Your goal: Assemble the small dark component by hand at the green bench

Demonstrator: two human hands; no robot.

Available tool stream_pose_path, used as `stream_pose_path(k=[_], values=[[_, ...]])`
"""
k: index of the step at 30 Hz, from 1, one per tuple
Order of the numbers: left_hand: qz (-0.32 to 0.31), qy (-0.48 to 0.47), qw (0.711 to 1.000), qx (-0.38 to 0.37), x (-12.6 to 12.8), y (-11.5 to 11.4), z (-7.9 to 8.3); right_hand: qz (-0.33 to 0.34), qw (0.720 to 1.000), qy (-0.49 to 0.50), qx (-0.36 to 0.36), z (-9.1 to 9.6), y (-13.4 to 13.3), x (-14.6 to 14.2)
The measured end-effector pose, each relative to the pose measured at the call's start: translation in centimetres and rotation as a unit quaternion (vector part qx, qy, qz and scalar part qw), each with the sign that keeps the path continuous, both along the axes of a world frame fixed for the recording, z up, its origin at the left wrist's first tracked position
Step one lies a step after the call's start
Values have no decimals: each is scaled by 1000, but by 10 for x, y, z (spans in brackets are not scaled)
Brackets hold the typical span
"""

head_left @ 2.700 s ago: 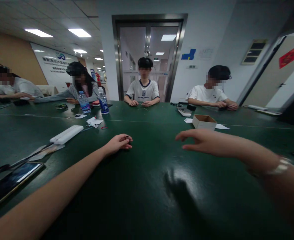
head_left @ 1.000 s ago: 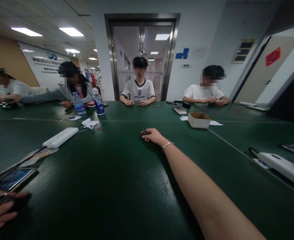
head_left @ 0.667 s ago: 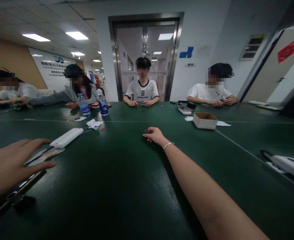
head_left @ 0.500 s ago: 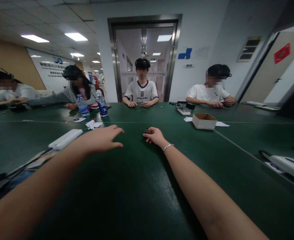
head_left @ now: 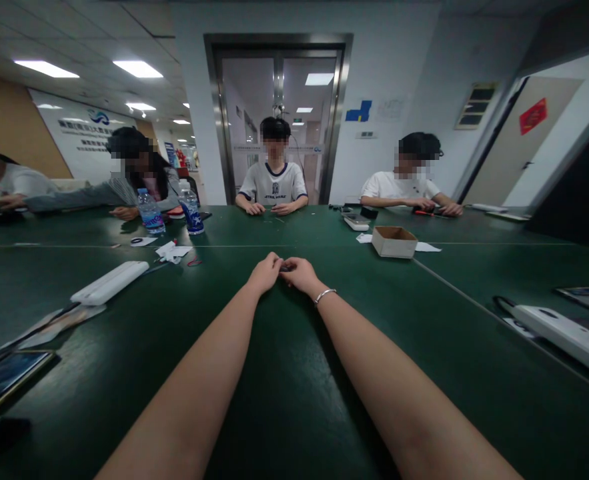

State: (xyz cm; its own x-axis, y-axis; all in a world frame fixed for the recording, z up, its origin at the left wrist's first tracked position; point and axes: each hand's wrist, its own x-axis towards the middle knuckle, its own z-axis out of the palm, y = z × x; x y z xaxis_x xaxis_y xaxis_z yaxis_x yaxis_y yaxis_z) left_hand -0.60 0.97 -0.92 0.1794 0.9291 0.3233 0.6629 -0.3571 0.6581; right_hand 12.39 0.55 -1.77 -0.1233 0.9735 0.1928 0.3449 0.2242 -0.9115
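Observation:
Both of my hands meet over the green tabletop [head_left: 274, 347], straight ahead. My right hand [head_left: 301, 275], with a silver bracelet [head_left: 325, 297] at its wrist, is closed on a small dark object [head_left: 286, 269]. It is mostly covered by fingers, so its exact kind does not show. From the other side my left hand [head_left: 265, 273] is closed too, its fingertips up against the right fingers at the same object. What lies between the left fingertips is hidden.
To the left are a white power strip [head_left: 109, 283], a phone [head_left: 11, 380], paper scraps [head_left: 171, 252] and two bottles [head_left: 191, 210]. An open box [head_left: 394, 242] and another white power strip [head_left: 564, 340] lie right. Several people sit around the table.
My left hand, open and apart on the left before, has moved right to meet my right hand and closed. The right hand keeps hold of the small dark object. The view has shifted slightly.

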Motion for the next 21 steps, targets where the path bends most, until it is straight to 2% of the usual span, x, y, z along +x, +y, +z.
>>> stream_pose_path(k=[3,7,13,18,21], values=[[-3,-80,996,-36,-10,8,-13,16,1000,10,-10,-2,3,2],[-33,-140,988,-58,-14,13,-18,37,994,94,-40,3,2,5],[-85,-233,964,-99,-15,11,-14,55,969,220,-95,7,1,12],[-66,-288,943,-153,-14,6,-5,55,958,266,-93,3,5,17],[-65,-293,943,-146,-12,5,-4,59,953,286,-87,1,5,19]])
